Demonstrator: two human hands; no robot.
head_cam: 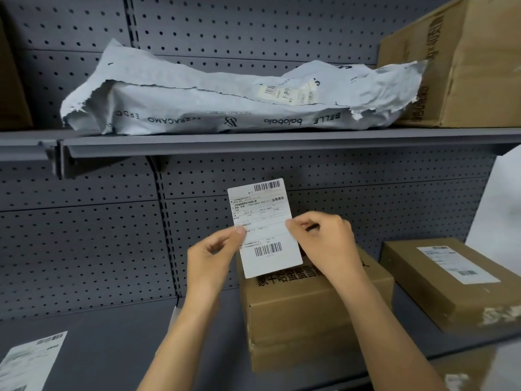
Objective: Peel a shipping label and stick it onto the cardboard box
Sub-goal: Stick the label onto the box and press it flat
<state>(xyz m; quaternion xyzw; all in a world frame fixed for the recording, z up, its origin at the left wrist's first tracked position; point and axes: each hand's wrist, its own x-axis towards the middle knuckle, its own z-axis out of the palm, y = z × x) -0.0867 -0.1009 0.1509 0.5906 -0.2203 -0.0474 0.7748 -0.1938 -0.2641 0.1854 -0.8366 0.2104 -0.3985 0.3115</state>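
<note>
Label (263, 227): flat white paper rectangle with rounded corners, printed with barcodes at top and bottom and fine table lines; held upright and slightly tilted in front of the pegboard (84, 235), above the box's back left corner.
Box (315, 314): brown cardboard, matte, block-shaped, dark print along its top; sits on the lower shelf (112, 340) near its middle, against the back panel.
Left hand (214, 255): raised from below, forearm angled up to the right; thumb and fingers pinch the label's left edge at mid-height.
Right hand (324, 235): knuckles up, fingers curled; thumb and forefinger nip the label's right edge. Whether a layer is lifted there cannot be told.
Second box (439, 280): flatter brown carton with a white label on top, at the shelf's right end.
Loose label (31, 359): white sheet lying flat at the shelf's front left corner.
Mailer bag (225, 100): grey crinkled plastic, torn edges, on the upper shelf (253, 142).
Pegboard: dark grey metal, rows of small holes.
</note>
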